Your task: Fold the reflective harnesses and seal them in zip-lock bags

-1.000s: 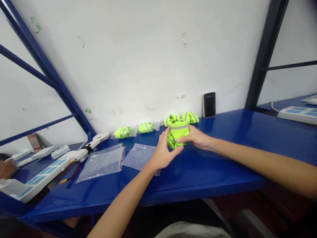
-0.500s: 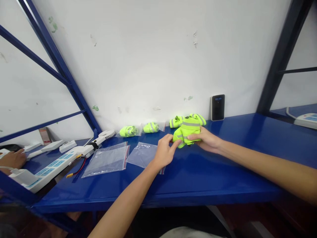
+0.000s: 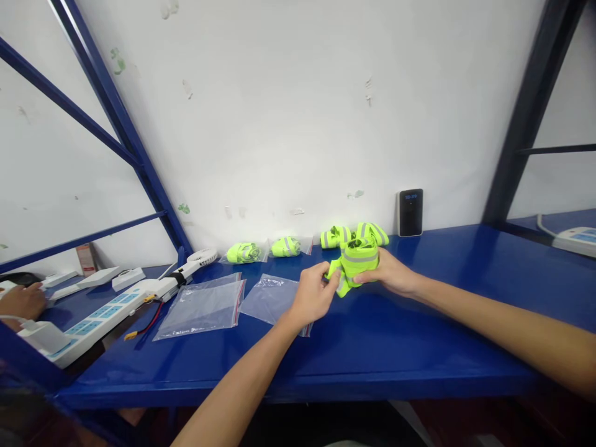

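Between my two hands is a neon yellow reflective vest (image 3: 361, 256) with grey stripes, partly rolled into a bundle above the blue table (image 3: 372, 335). My right hand (image 3: 392, 272) wraps round the rolled part from the right, thumb across its front. A loose end on the left side is pinched by the thumb and fingers of my left hand (image 3: 314, 295). Just behind the bundle lie more neon yellow rolls (image 3: 335, 236), partly hidden by it. Clear zip bags (image 3: 200, 307) lie flat to the left, and another zip bag (image 3: 267, 298) is close to my left forearm.
By the wall lie two bagged yellow rolls (image 3: 244, 252). A black-fronted clock device (image 3: 410, 213) stands at the back right. At left are a white power strip (image 3: 100, 316), a small fan (image 3: 201, 256), a red-and-black cable (image 3: 151, 320) and another person's hand (image 3: 23, 302).
The vest now forms a tighter, more compact roll in my right hand, its loose end hanging lower. Both hands keep their hold. The whole view has shifted slightly, so things sit lower in it.
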Demonstrator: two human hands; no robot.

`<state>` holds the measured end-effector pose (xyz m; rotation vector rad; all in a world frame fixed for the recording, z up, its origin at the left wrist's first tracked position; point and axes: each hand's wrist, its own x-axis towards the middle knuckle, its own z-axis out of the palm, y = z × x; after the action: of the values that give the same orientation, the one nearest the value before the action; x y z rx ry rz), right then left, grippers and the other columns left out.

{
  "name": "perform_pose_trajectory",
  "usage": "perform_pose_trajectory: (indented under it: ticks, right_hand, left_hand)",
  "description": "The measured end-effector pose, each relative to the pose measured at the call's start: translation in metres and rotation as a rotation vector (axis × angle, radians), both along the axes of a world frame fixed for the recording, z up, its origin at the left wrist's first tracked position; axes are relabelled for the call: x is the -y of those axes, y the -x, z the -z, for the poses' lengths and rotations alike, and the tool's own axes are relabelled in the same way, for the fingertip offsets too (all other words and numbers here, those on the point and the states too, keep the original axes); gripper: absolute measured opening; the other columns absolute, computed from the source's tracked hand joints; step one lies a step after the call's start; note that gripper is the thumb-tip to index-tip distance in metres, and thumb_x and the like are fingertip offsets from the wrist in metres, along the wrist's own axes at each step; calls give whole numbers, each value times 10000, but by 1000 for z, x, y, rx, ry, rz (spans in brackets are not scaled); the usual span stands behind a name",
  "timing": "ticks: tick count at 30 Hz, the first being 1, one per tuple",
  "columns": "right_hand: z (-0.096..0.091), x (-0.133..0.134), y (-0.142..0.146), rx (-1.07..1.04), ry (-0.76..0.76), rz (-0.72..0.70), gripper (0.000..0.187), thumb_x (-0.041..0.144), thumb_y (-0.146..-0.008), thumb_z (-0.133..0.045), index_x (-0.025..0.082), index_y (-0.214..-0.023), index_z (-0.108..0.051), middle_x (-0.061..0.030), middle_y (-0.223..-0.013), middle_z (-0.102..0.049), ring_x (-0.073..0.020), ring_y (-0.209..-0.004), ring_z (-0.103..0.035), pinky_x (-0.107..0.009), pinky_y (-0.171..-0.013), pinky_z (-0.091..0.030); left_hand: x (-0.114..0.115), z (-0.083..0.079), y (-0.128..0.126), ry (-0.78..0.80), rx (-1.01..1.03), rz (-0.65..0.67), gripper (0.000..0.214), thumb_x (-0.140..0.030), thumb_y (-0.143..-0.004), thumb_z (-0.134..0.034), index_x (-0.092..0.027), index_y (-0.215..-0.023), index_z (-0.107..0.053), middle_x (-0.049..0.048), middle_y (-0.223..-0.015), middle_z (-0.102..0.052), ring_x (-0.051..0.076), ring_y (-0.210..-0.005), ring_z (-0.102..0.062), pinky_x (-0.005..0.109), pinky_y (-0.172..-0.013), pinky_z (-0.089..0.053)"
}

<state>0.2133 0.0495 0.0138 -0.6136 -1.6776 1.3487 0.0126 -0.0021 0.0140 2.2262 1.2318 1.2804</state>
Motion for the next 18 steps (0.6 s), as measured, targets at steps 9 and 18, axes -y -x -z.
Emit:
perform_pose_trajectory:
  ticks: [9,18]
  right_hand:
    - [3,5,3,27,-86,105,547,288,-511,-874,128,-988,-660,-97,-941,-735,-281,-876,-694,-459,-842,-553]
    - [4,9,4,-40,-227,262,985,317,-610,-834,220,-1443,-317,-119,-1274,-606,-287,-1107,-615,-442,-957,-495]
  left_hand:
    - [0,3,-8,-160,-194,70,280,-281,-920,-418,-200,-657,-362,-15,-677,-418,126,-618,-388,269,-608,-294]
    - [2,-1,-6,-12,14,253,134,-254,-845,-561,-183,-956,-535,41,-930,-521,157,-847,-537,256,-730,-506]
